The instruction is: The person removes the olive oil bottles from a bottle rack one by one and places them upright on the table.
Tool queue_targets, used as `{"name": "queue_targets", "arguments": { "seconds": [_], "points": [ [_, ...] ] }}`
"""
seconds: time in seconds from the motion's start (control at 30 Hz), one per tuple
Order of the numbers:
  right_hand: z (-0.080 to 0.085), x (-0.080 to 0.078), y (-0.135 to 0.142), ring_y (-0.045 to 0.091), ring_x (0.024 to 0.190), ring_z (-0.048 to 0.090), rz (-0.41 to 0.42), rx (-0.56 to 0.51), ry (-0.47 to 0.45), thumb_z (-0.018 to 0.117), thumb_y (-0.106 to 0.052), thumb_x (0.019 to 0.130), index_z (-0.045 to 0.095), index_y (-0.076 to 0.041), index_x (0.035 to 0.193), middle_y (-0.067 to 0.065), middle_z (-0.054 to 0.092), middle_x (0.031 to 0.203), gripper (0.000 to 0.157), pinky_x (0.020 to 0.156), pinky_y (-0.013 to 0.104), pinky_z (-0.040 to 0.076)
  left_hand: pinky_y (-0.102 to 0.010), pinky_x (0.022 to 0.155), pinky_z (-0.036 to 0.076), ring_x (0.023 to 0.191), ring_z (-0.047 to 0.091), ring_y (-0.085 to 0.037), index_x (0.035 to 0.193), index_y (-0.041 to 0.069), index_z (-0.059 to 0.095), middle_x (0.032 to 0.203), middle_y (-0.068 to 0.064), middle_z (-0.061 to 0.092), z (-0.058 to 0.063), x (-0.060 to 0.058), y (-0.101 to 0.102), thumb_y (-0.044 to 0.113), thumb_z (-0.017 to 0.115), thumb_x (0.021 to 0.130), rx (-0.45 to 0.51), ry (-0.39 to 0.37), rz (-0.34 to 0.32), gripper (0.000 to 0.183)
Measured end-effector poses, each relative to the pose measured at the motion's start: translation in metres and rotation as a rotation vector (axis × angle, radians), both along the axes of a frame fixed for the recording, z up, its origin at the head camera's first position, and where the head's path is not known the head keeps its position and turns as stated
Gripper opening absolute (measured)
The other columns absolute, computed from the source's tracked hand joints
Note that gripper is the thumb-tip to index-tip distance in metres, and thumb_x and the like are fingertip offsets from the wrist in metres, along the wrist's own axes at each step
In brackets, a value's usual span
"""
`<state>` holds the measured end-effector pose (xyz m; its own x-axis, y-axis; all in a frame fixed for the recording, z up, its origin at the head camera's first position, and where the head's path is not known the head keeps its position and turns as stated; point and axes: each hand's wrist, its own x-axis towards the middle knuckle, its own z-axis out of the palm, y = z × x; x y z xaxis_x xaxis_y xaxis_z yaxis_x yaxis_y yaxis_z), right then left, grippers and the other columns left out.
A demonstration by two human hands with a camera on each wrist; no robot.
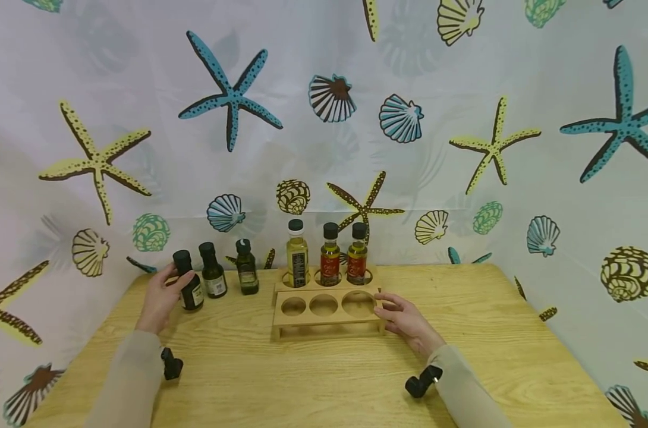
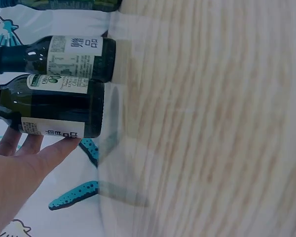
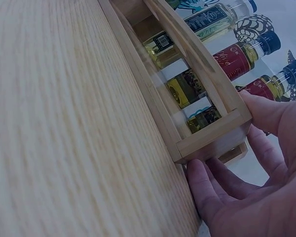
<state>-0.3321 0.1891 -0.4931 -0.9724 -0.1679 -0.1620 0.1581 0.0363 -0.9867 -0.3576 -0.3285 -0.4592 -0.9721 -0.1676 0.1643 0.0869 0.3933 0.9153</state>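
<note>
My left hand (image 1: 160, 297) grips a dark green oil bottle (image 1: 192, 292) with a black cap, thumb on one side and fingers round the other. In the left wrist view, that bottle (image 2: 59, 106) stands upright at the table's far left, its base right at the tabletop. At the right end of a two-tier wooden bottle rack (image 1: 324, 320), my right hand (image 1: 406, 321) holds the end piece. The right wrist view has its thumb at the upper corner of the rack (image 3: 212, 136) and the fingers along the end. Three round holes show in the rack's front tier.
Two more dark bottles, one (image 1: 214, 279) beside the held one and another (image 1: 247, 273) farther right, stand on the wooden table (image 1: 324, 386). A clear oil bottle (image 1: 297, 255) and two red-labelled bottles (image 1: 330, 261) fill the rear tier. A patterned curtain (image 1: 324, 160) hangs behind.
</note>
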Motion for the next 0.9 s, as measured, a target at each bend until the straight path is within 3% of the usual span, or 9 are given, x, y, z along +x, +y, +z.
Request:
{"name": "queue_targets", "arguments": {
  "seconds": [0.1, 0.4, 0.67, 0.9],
  "points": [
    [-0.001, -0.001, -0.001, 0.030, 0.130, 0.048, 0.006, -0.003, -0.006, 0.066, -0.019, 0.095, 0.055, -0.012, 0.139, 0.022, 0.034, 0.153, 0.046, 0.084, 0.032, 0.048, -0.064, 0.104, 0.037, 0.138, 0.031, -0.048, 0.156, 0.011, 0.027, 0.148, -0.027, 0.034, -0.003, -0.002, -0.003, 0.045, 0.051, 0.100, -0.015, 0.019, 0.032, 0.069],
    [-0.002, -0.003, 0.000, 0.030, 0.131, 0.047, 0.003, -0.003, -0.008, 0.066, -0.019, 0.095, 0.055, -0.012, 0.139, 0.022, 0.033, 0.154, 0.045, 0.085, 0.033, 0.048, -0.058, 0.098, 0.041, 0.129, 0.039, -0.042, 0.153, 0.009, 0.034, 0.142, -0.026, 0.041, -0.009, -0.012, -0.010, 0.042, 0.050, 0.102, -0.040, 0.052, 0.052, 0.063],
    [0.000, -0.003, 0.001, 0.030, 0.132, 0.047, -0.004, -0.004, 0.003, 0.066, -0.019, 0.095, 0.056, -0.012, 0.138, 0.023, 0.033, 0.154, 0.044, 0.085, 0.032, 0.049, -0.064, 0.108, 0.033, 0.141, 0.030, -0.049, 0.157, 0.009, 0.021, 0.156, -0.028, 0.028, -0.008, -0.022, -0.022, 0.037, 0.050, 0.102, 0.037, -0.002, 0.026, 0.068],
    [0.000, -0.003, 0.002, 0.030, 0.130, 0.048, 0.011, -0.004, -0.001, 0.066, -0.019, 0.095, 0.054, -0.012, 0.139, 0.023, 0.032, 0.154, 0.046, 0.086, 0.033, 0.049, -0.060, 0.109, 0.035, 0.138, 0.035, -0.048, 0.156, 0.003, 0.019, 0.153, -0.031, 0.031, -0.001, -0.029, -0.028, 0.031, 0.044, 0.105, -0.008, -0.004, 0.024, 0.064]
  ]
}}
